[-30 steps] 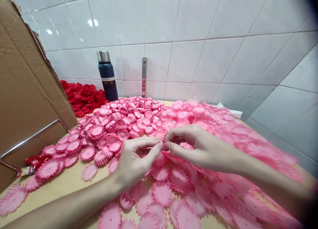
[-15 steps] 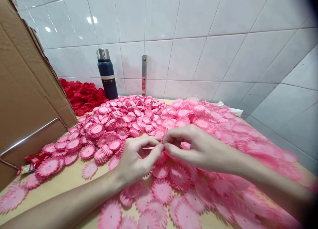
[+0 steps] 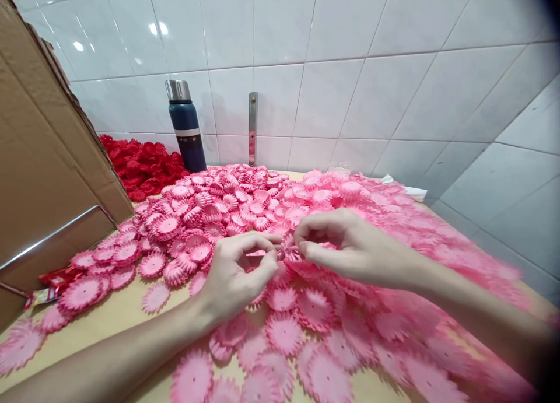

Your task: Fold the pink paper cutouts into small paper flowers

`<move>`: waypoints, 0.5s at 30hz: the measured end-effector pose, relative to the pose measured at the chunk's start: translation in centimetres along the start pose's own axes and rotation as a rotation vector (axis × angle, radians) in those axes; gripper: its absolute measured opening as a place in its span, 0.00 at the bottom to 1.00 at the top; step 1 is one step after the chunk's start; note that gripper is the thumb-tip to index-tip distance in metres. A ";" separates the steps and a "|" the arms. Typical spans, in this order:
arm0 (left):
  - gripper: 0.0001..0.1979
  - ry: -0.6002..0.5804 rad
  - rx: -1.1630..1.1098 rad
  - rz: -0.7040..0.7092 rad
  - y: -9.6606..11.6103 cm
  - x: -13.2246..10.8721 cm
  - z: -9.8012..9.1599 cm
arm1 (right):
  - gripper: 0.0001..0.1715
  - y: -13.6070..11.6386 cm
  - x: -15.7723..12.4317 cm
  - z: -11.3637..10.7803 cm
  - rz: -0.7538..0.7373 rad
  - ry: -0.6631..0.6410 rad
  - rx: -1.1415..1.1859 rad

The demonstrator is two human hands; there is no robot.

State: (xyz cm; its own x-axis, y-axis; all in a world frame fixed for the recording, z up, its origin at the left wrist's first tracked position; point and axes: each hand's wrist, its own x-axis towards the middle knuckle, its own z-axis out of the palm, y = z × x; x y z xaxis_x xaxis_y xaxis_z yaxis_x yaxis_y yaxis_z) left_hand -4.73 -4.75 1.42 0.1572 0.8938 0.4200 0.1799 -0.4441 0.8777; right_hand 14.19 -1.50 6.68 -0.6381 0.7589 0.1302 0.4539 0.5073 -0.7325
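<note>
Head view: both bare hands meet at mid-frame, above a broad heap of pink scalloped discs [image 3: 166, 227]. Right hand [image 3: 350, 245]: thumb and index fingertips brought together, grasping the edge of a small pink piece [image 3: 289, 248]. The piece sits between the two hands, over the heap; its exact form is too small to read. Left hand [image 3: 238, 269]: thumb and index tips parted, index finger reaching to the piece; cannot tell whether it grips. Discs cover much of the tan surface [image 3: 109, 318], some single in the foreground, many with a dark centre dot. Left: cardboard [image 3: 48, 111] with a metal rod [image 3: 52, 237] against it, red wrapper [image 3: 61, 277] near its base. Behind: red heap [image 3: 144, 164], dark blue bottle [image 3: 187, 126] upright beside it, metal bracket [image 3: 252, 126] on the tiled wall [image 3: 350, 24].
</note>
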 end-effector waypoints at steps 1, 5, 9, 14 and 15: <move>0.05 -0.003 -0.039 -0.017 0.0 0.0 0.0 | 0.08 0.2 0.0 -0.2 0.025 0.006 0.027; 0.06 -0.023 -0.120 -0.060 0.1 0.1 0.2 | 0.08 0.8 0.1 -0.5 0.084 0.014 0.135; 0.07 -0.048 -0.116 -0.106 0.4 0.2 0.4 | 0.08 0.2 -0.2 0.0 0.021 -0.026 0.079; 0.08 -0.091 -0.099 -0.109 0.4 0.2 0.4 | 0.09 -0.5 -0.3 0.4 -0.084 -0.060 -0.034; 0.09 -0.097 -0.075 -0.100 0.4 0.2 0.3 | 0.09 -0.4 -0.3 0.3 -0.090 -0.048 -0.046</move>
State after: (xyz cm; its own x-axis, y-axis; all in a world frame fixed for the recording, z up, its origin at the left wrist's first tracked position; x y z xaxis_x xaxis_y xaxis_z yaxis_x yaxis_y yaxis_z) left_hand -4.30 -4.76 1.82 0.2357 0.9214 0.3090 0.1270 -0.3444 0.9302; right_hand 13.99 -2.12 6.72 -0.7058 0.6898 0.1611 0.4212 0.5915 -0.6876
